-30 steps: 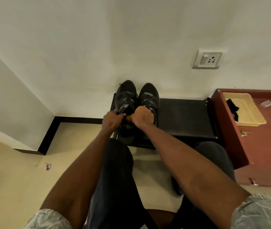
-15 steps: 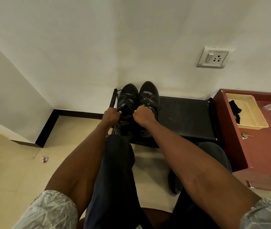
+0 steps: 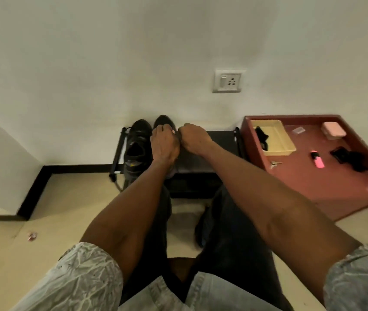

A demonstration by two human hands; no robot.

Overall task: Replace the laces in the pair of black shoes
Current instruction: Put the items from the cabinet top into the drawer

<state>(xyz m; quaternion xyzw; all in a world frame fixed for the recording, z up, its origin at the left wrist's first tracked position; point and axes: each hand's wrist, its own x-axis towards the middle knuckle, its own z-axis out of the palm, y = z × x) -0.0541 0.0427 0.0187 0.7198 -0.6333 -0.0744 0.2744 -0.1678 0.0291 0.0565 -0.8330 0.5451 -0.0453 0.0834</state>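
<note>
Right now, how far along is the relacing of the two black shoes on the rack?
Nothing looks finished. The left shoe stands open and untouched on the rack. In hand: both the left hand and the right hand work over the right shoe, fingers curled at its lace area; the lace itself is hidden. Left to do: both shoes' relacing, as far as the view shows.

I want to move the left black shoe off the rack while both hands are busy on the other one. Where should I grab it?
Grip the left black lace-up shoe at the heel rim of its open collar, coming from above on the near side. The collar gapes toward you, so fingers likely hook inside. The left hand covers the neighbouring shoe, so approach from the rack's left edge.
</note>
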